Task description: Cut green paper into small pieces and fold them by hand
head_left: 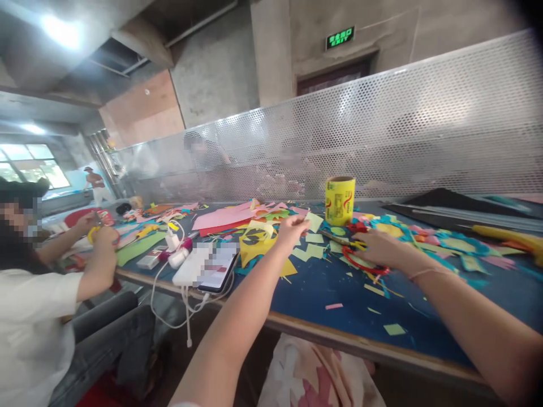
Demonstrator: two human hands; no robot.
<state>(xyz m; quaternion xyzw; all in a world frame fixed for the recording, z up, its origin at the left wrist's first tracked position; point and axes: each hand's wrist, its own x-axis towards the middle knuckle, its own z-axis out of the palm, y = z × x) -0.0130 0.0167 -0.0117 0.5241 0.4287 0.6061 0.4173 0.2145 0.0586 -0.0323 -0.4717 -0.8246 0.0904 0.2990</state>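
Pinched fingertips of my left hand (294, 227) hold a pale green paper piece (314, 221) at their three o'clock; my right hand (377, 249) grips scissors (355, 245), blades pointing toward ten o'clock.

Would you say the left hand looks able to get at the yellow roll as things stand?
Probably yes: the left hand is near the yellow roll, with nothing tall between them, though it may first have to release the green paper it holds.
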